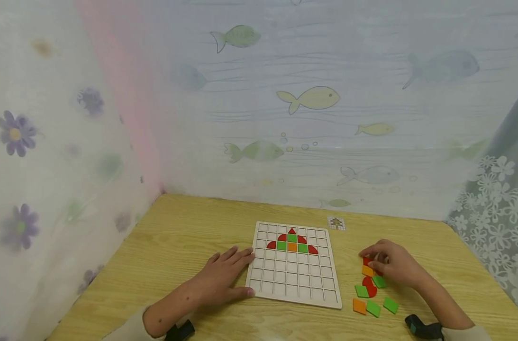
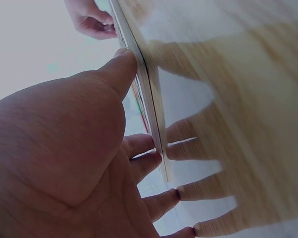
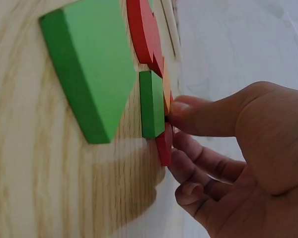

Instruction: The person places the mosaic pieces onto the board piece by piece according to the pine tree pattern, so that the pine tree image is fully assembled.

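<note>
While left fingers [image 1: 241,262] lie straight at board's edge [image 1: 250,274], right fingers [image 1: 371,248] pinch red tile [image 1: 366,261], tabletop strip [image 1: 347,270] between.

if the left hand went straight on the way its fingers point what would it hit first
Most likely the board: the left hand's forefinger and thumb already appear to touch its left edge, though exact contact is hard to judge.

Card [image 1: 336,223] — details too small; red piece [image 1: 366,261] — part hidden (right hand [image 1: 394,263]).
</note>
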`<move>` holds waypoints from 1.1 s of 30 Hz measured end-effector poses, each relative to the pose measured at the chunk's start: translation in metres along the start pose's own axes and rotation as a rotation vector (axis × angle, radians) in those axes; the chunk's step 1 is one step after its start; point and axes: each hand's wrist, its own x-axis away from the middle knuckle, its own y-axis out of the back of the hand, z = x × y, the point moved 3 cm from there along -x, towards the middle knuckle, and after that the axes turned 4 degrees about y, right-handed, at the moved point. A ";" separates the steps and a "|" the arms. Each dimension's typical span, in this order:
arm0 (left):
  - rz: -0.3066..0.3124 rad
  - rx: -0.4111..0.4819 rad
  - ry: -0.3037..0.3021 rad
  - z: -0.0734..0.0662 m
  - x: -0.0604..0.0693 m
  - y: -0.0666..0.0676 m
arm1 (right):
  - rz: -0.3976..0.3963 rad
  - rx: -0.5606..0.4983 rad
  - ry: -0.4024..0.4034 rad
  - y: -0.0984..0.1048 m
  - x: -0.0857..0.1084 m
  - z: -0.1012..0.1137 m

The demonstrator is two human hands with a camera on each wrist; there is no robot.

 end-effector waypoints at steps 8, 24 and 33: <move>0.004 -0.008 0.008 0.001 -0.002 -0.001 | 0.012 0.067 -0.047 -0.003 -0.002 0.003; 0.006 -0.008 0.001 -0.001 0.000 0.001 | 0.021 0.078 -0.138 -0.005 -0.004 0.006; 0.012 -0.011 0.007 -0.002 0.001 0.002 | 0.037 0.066 -0.113 -0.005 -0.003 0.004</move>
